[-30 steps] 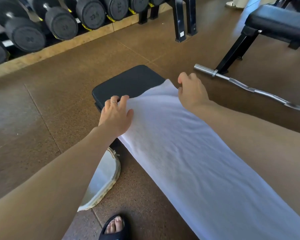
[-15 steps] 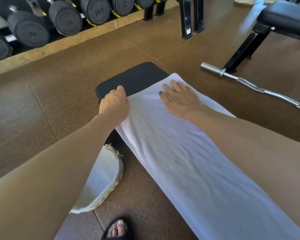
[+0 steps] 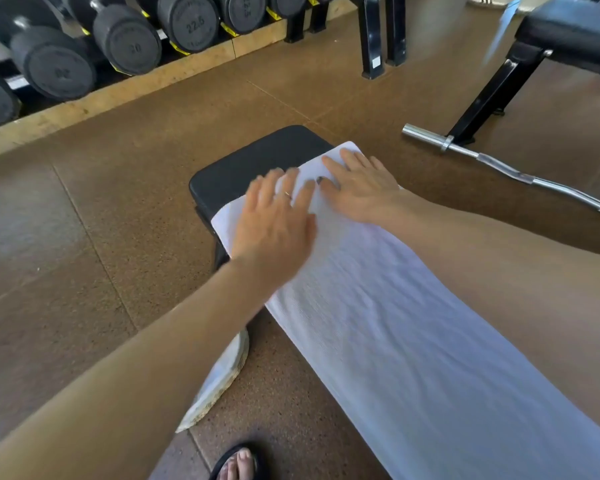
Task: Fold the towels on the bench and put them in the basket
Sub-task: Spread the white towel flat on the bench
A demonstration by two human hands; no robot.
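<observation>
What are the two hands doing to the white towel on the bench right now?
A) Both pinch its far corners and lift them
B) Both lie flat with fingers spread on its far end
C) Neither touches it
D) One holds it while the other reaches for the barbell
B: the left hand and right hand lie open and flat, side by side on the towel's far end on the bench.

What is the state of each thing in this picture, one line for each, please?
white towel: spread flat along the bench, not folded yet.
bench: far end bare, the rest covered.
left hand: open, flat on the towel, blurred.
right hand: open, flat on the towel.
basket: on the floor beside the bench, mostly hidden.
barbell: lying on the floor.
dumbbells: racked.
</observation>
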